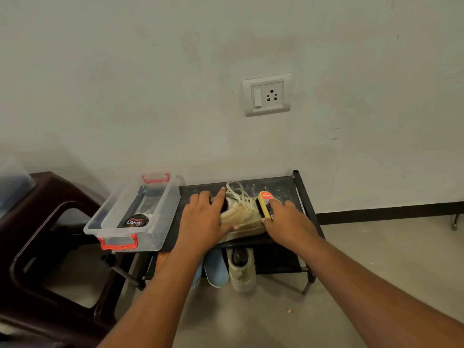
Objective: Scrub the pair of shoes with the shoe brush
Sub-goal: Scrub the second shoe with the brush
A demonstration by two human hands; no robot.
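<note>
A cream lace-up sneaker [242, 213] lies on the dusty black top of a low shoe rack [281, 187], its laces loose. The left grip [203, 219], a bare hand, clasps its heel end with fingers spread over it and the thumb against the near side. The right grip [288, 222] is curled round a yellow shoe brush [265, 199], whose dark bristles are against the sneaker's toe end.

The matching sneaker [242, 270] sits on the lower shelf beside blue slippers [216, 270]. On the left are a clear plastic box [160, 197] with red latches holding a round polish tin [135, 221], and a dark brown chair [50, 197].
</note>
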